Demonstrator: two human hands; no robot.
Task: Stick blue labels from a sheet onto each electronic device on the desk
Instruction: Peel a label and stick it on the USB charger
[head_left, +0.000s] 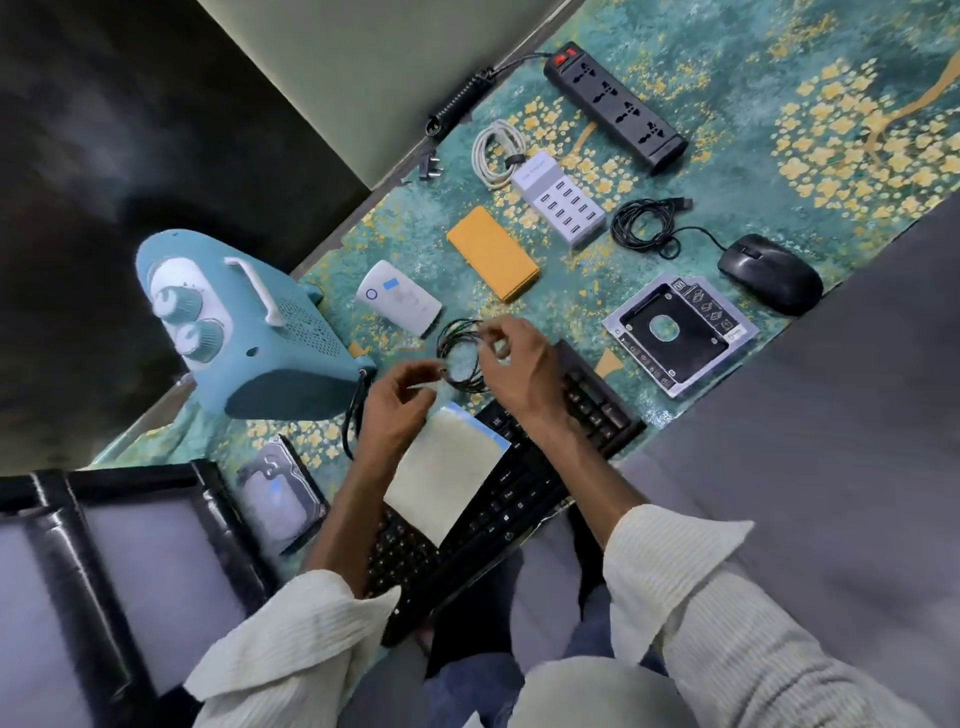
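Observation:
My left hand (397, 402) and my right hand (519, 369) are raised over a coiled black cable (460, 345), fingers curled; what they pinch is too blurred to tell, though they seem to touch the coil. The label sheet (447, 467), pale with blue edges, lies on the black keyboard (519, 499) below my hands. A white router (400, 299) and a hard drive (275, 493) each carry a blue label. The orange power bank (491, 252), USB charging hub (561, 200), power strip (615, 106), mouse (769, 273), drive caddy (680, 332) and teal heater (244, 322) show none.
The desk has a green and yellow floral cover (779, 104). A white cable coil (493, 150) lies beside the hub, the mouse's black cord (644, 226) to its right. A black chair (130, 571) stands at lower left; a wall corner (363, 78) borders the desk's far side.

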